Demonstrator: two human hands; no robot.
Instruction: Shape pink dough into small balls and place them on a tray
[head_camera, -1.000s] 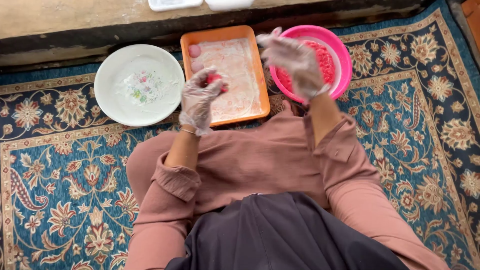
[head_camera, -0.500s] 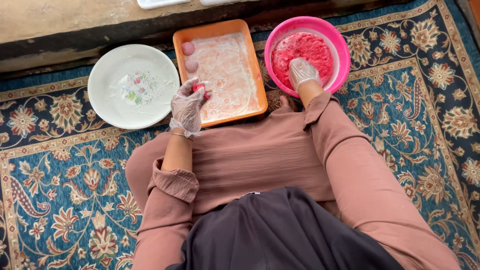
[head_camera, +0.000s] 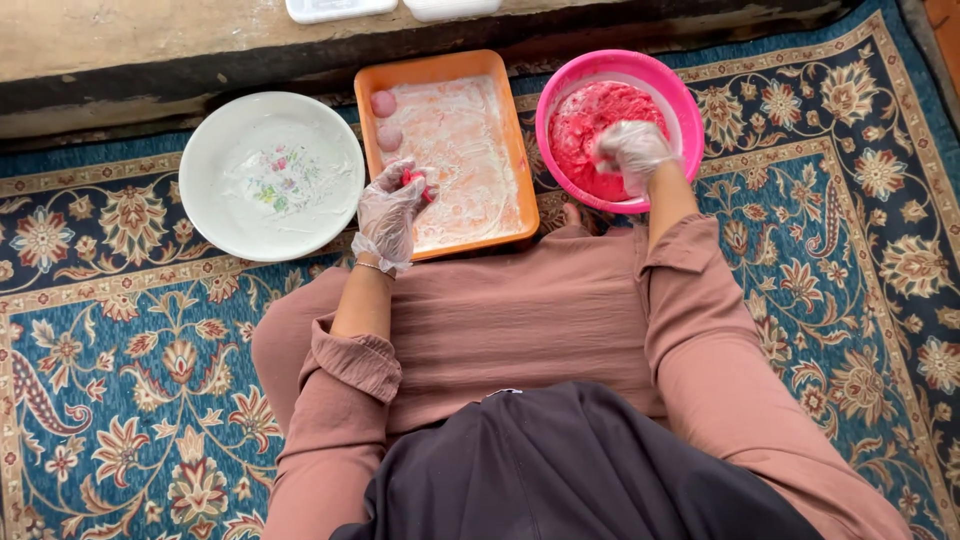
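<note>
Pink mixture in the round pink plastic bowl (head_camera: 672, 88): my right hand (head_camera: 632, 152) pinches out one portion — small, even — while my left hand (head_camera: 392, 205) grips a red ball (head_camera: 411, 180) over the floured orange rectangular tray (head_camera: 500, 120).

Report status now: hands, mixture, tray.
Left hand closed on a pink ball over the orange tray. Right hand in the pink bowl, on red mixture. Nothing blocking.

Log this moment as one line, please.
left hand: closed on pink ball over orange tray | right hand: in pink bowl mixture | white plate: left of tray
</note>
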